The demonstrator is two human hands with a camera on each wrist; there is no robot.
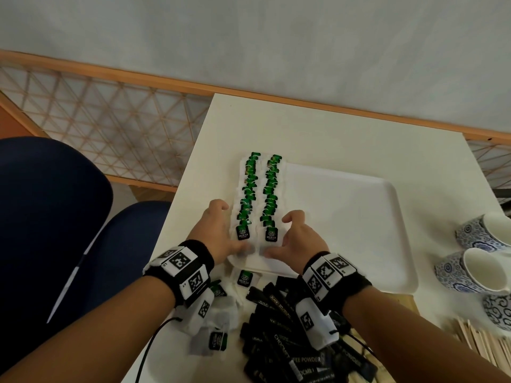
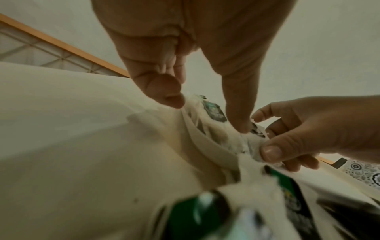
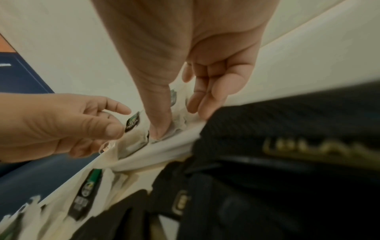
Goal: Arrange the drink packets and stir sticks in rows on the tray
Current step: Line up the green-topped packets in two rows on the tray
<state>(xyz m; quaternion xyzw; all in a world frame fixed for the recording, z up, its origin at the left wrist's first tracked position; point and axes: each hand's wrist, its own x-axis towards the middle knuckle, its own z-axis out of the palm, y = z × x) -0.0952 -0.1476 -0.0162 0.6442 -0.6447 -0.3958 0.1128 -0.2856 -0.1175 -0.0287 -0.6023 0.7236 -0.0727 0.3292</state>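
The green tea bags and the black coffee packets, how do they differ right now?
The green tea bags lie in two neat rows on the tray; the black coffee packets sit in a loose heap on the table in front of it. The tea bags are white pouches with small green tags; the coffee packets are long dark sticks. Both hands, left hand and right hand, touch the tea bags only. Both are drink packets.

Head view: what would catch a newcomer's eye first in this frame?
Two long rows of green tea bags run up the left part of the white tray, with the left hand and right hand flanking their near ends, thumbs on the nearest bags. Nearer the person, a loose heap of black coffee packets lies on the table, and wooden stir sticks lie at the lower right.
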